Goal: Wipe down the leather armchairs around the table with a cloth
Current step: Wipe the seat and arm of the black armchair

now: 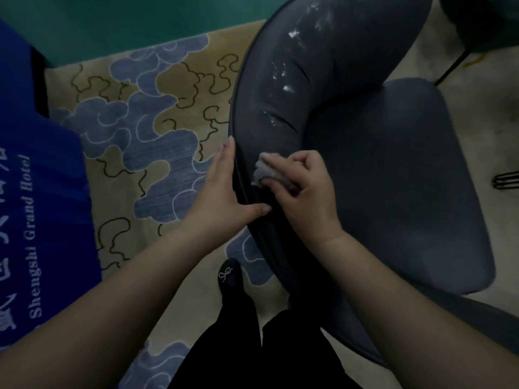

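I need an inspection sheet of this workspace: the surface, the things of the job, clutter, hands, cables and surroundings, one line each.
Surface: carpet with a blue cloud pattern on beige.
Job's things: dark leather armchair, with white flaky marks on the backrest; small grey cloth pressed on the backrest near its rim.
Clutter: nothing seen.
Hands: right hand grips the cloth; left hand lies with straight fingers on the outer rim of the backrest.
Cables: nothing seen for certain; a thin dark rod at upper right may be a chair leg.
Surroundings: blue fabric with hotel lettering at left; the person's black shoe below; the light is dim.
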Tool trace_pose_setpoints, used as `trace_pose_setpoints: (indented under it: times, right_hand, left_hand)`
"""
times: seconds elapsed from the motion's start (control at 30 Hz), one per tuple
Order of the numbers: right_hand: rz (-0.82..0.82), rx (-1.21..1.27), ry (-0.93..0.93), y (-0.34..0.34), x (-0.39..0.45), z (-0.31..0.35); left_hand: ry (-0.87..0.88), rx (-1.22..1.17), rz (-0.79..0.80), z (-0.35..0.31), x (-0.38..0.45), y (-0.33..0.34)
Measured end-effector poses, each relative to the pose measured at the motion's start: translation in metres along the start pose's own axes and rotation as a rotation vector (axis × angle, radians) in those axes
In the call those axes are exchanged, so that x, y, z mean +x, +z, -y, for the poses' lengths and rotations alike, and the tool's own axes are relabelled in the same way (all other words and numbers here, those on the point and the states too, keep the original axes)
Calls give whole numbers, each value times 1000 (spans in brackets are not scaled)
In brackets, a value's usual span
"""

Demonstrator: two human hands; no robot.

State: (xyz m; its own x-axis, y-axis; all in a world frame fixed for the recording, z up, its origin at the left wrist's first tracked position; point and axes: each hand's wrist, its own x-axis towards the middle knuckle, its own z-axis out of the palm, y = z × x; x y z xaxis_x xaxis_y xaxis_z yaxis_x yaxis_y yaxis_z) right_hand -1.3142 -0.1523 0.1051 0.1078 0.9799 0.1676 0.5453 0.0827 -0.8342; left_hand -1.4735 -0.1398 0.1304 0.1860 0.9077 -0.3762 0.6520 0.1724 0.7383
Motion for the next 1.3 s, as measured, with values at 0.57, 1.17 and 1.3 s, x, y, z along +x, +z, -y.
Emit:
trace_pose_setpoints:
  times: [0.57,1.17,1.3]
  right_hand:
    - [-201,54,303,7,13,4]
    - [-232,115,282,19,70,-6]
    - [-135,58,194,17,78,-17]
  left_hand:
    - [89,42,107,2,36,-23]
    - [39,103,136,-17,75,-41]
    - [31,103,113,-22,83,-39]
